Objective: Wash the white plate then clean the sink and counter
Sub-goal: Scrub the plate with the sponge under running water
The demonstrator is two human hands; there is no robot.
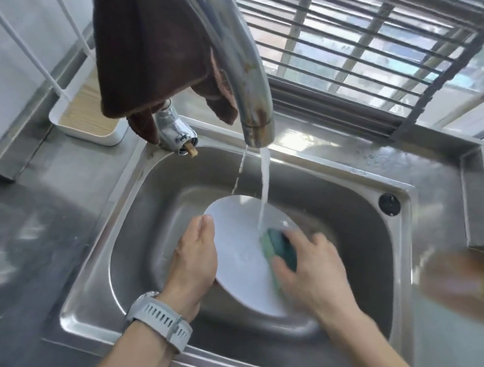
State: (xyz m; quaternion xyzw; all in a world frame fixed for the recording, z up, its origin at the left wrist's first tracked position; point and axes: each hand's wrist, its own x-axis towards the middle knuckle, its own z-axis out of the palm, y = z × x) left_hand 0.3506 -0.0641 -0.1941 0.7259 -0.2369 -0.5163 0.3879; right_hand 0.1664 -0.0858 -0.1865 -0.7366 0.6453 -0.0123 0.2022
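Note:
A white plate is held tilted inside the steel sink, under water running from the chrome tap. My left hand grips the plate's left rim, thumb on the front. My right hand holds a green sponge pressed against the plate's right side; the hand is blurred. The water stream lands on the plate just above the sponge.
A brown cloth hangs over the tap. A white tray with a wooden insert stands on the counter at the back left. A blurred brown and yellow object lies right of the sink. A barred window runs behind.

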